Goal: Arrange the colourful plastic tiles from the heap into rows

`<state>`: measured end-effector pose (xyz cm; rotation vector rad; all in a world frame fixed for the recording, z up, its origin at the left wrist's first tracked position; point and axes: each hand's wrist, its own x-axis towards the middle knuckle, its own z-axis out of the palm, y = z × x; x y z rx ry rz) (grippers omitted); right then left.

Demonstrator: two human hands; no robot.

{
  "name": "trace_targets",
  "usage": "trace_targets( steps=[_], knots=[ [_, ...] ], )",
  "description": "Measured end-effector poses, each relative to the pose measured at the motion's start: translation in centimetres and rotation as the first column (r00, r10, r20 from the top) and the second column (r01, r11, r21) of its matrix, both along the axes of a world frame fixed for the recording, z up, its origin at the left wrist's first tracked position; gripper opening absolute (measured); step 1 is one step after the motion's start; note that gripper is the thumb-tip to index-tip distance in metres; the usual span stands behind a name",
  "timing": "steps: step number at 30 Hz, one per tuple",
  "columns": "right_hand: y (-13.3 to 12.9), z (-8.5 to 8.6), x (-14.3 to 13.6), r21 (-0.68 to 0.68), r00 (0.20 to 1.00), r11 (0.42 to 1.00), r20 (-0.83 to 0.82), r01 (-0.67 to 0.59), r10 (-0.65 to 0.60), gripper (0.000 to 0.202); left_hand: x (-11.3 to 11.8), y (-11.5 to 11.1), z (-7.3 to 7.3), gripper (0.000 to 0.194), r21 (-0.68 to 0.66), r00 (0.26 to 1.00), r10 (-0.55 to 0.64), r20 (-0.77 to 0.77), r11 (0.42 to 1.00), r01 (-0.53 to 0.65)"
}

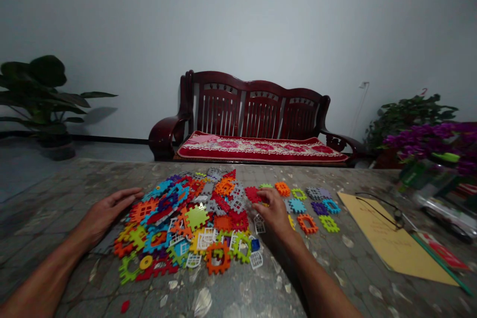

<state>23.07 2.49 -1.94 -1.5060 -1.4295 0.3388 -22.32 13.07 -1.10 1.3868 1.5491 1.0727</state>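
1. Red, orange, green, blue and white plastic pieces make up the mixed heap (197, 216) in front of me on the stone-patterned tabletop (231, 290). I take the heap as my clock's centre, with 12 towards the wooden bench (257, 109).
2. At 3 o'clock, apart from the heap, toothed tiles lie flat in loose rows: an orange tile (282, 189), a light-blue tile (297, 205), a purple tile (319, 207) and a green frame (329, 223) among them.
3. By my judgement that is only a small share; far more pieces lie loose and overlapping in the heap, with no colour order I can make out.
4. My right hand (275, 212), at 3 o'clock, has its fingers bent beside a red tile (252, 195) on the heap's edge. Whether I'm gripping it, I can't tell.
5. My left hand (106, 213), at 9 o'clock, is loosely open and empty, fingertips near an orange lattice tile (144, 210).
6. For containers, a green-lidded bottle (439, 176) is at 2 o'clock, its contents too unclear to tell. Beyond the table, at 10, a dark pot (57, 149) holds a leafy plant (46, 94).
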Motion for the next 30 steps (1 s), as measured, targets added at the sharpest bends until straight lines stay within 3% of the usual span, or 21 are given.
trace_targets(
  steps=[7,13,21,26,30],
  knots=[
    [0.8,-0.9,3.2,-0.076,0.987,0.985,0.06,0.156,-0.152,0.03,0.1,0.0,-0.1,0.08,-0.003,0.999,0.0,0.039,1.0,0.0],
    [0.7,-1.3,3.5,-0.081,0.987,0.992,0.137,0.096,-0.084,0.034,0.3,-0.4,0.4,0.081,-0.006,1.0,0.003,0.016,1.0,-0.003],
    [0.7,-1.6,2.4,-0.118,0.999,0.993,0.018,-0.031,0.034,0.04,0.4,-0.3,0.2,0.083,-0.024,1.0,0.001,0.031,1.0,0.0],
    [0.2,-0.3,2.6,-0.168,0.999,0.986,0.045,-0.004,0.012,0.048,0.5,-0.5,0.5,0.079,-0.001,1.0,-0.005,-0.012,1.0,0.005],
    [-0.5,1.6,4.1,-0.225,0.953,0.967,0.298,0.116,-0.045,0.045,0.5,-0.6,0.7,0.083,0.006,1.0,-0.007,-0.028,1.0,0.007]
  ],
)
